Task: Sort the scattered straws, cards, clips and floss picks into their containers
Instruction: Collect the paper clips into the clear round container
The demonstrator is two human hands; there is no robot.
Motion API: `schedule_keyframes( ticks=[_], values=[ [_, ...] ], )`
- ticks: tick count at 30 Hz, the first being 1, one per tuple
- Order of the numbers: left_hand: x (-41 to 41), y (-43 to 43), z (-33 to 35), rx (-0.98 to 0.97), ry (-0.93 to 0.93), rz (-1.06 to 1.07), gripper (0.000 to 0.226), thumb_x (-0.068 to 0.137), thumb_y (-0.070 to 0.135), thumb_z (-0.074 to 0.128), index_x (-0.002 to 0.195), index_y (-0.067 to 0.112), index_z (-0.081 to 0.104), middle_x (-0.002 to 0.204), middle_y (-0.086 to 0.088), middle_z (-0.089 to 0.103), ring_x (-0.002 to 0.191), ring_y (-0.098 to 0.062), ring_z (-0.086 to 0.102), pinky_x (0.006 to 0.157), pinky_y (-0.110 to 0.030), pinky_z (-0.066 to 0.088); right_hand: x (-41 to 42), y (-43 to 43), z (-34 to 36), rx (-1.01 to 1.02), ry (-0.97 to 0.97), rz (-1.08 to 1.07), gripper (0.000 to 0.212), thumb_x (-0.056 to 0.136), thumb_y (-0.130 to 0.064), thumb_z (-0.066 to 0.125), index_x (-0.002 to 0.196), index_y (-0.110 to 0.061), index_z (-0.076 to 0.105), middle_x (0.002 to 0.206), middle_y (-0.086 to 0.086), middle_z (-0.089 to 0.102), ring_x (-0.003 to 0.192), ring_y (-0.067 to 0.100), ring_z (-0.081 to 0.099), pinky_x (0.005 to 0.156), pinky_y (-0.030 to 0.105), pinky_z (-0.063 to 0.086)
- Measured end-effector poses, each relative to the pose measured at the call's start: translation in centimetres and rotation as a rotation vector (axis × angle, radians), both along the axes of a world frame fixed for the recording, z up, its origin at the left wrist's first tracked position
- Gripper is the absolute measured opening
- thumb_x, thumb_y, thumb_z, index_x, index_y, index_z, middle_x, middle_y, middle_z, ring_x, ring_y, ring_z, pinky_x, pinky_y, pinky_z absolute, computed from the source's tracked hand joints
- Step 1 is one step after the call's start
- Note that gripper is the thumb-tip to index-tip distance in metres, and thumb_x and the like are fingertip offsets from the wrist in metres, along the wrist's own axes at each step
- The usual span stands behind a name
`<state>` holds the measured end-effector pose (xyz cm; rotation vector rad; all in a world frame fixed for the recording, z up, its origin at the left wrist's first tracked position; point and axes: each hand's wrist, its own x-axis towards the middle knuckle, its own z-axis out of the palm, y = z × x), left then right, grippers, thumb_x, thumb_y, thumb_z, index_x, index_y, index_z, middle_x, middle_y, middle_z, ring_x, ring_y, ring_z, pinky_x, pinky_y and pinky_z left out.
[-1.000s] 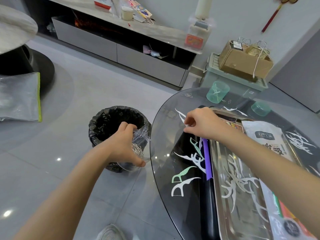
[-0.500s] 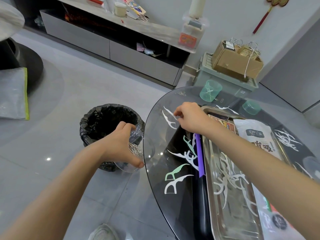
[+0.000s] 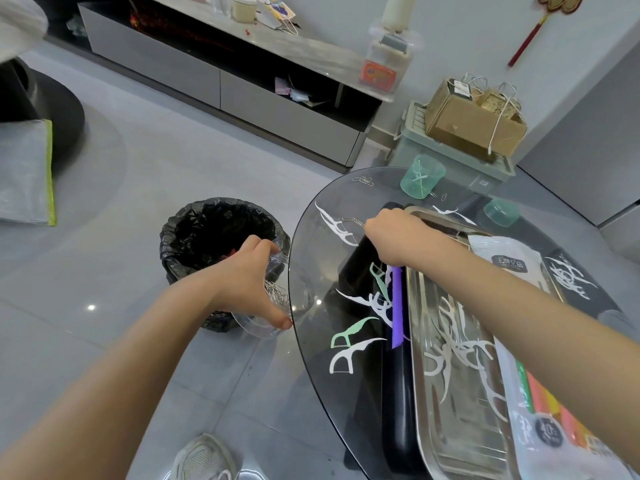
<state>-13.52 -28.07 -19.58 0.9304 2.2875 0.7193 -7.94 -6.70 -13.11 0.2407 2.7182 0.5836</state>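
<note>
Metal tray (image 3: 460,438) lying on the glass table (image 3: 311,358), straw bag (image 3: 509,268) lying on its right side, one straw (image 3: 397,306) lying just left of it, floss picks (image 3: 363,344) lying left of the straw, paper clips (image 3: 350,220) lying behind them, trash bin (image 3: 194,244) standing left of the table, plastic cup (image 3: 263,323) being held between the two.

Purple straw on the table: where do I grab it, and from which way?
Best to pinch the purple straw near its middle, from above. It lies flat on the glass, close beside the tray rim, with floss picks crowding its other side.
</note>
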Motion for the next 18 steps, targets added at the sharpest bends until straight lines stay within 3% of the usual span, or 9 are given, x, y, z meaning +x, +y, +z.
schedule_keyframes(
  ticks=[3,5,8,11,14,16,18],
  values=[
    [0.2,0.0,0.2,-0.001,0.003,-0.003,0.114,0.056,0.038,0.088,0.145,0.015,0.021,0.137,0.007,0.024,0.122,-0.013,0.040,0.103,-0.031,0.040,0.0,-0.5,-0.1,-0.056,0.002,-0.027,0.010,0.082,0.005,0.045,0.078,-0.005,0.045,0.087,0.015,0.052,0.079,0.034,0.051,0.061,0.030,0.035],
    [0.3,0.0,0.3,-0.006,0.009,-0.009,0.114,0.056,0.038,0.088,0.145,0.016,0.021,0.136,0.007,0.024,0.121,-0.013,0.041,0.103,-0.032,0.040,0.3,-0.1,0.3,-0.144,0.050,-0.075,0.022,0.077,0.005,0.045,0.065,-0.008,0.033,0.070,0.008,0.042,0.072,0.032,0.045,0.054,0.028,0.032],
    [0.4,0.1,0.4,-0.017,0.016,-0.013,0.113,0.056,0.039,0.088,0.144,0.016,0.021,0.135,0.007,0.025,0.120,-0.014,0.041,0.102,-0.033,0.041,1.1,0.3,0.8,-0.145,0.106,-0.060,0.024,0.076,0.007,0.045,0.062,-0.007,0.030,0.068,0.010,0.044,0.072,0.033,0.048,0.049,0.028,0.029],
    [0.5,0.1,0.5,-0.025,0.020,-0.023,0.114,0.056,0.039,0.088,0.145,0.016,0.021,0.137,0.007,0.025,0.121,-0.014,0.041,0.101,-0.031,0.041,1.6,-0.1,0.3,-0.100,0.027,-0.028,0.024,0.080,0.006,0.043,0.064,-0.005,0.029,0.087,0.018,0.056,0.087,0.035,0.057,0.061,0.030,0.037],
    [0.4,0.1,0.5,-0.027,0.020,-0.027,0.113,0.056,0.039,0.088,0.144,0.016,0.021,0.136,0.007,0.025,0.120,-0.014,0.042,0.101,-0.032,0.041,1.8,-0.5,0.1,-0.168,0.023,-0.082,0.029,0.079,0.006,0.044,0.061,-0.010,0.027,0.066,0.009,0.041,0.076,0.034,0.051,0.055,0.029,0.034],
    [0.4,0.1,0.5,-0.029,0.013,-0.026,0.113,0.056,0.039,0.088,0.144,0.016,0.022,0.135,0.008,0.025,0.120,-0.014,0.042,0.102,-0.033,0.041,1.9,-0.5,0.3,-0.266,0.076,-0.129,0.023,0.079,0.003,0.046,0.061,-0.007,0.035,0.063,0.010,0.041,0.072,0.032,0.048,0.050,0.029,0.034],
    [0.4,0.1,0.4,-0.032,0.006,-0.028,0.113,0.055,0.040,0.088,0.144,0.016,0.022,0.134,0.008,0.025,0.120,-0.014,0.042,0.102,-0.033,0.041,2.2,-0.7,0.3,-0.354,0.116,-0.132,0.012,0.085,-0.005,0.051,0.077,-0.001,0.059,0.078,0.015,0.060,0.082,0.034,0.058,0.066,0.034,0.049]
  ],
)
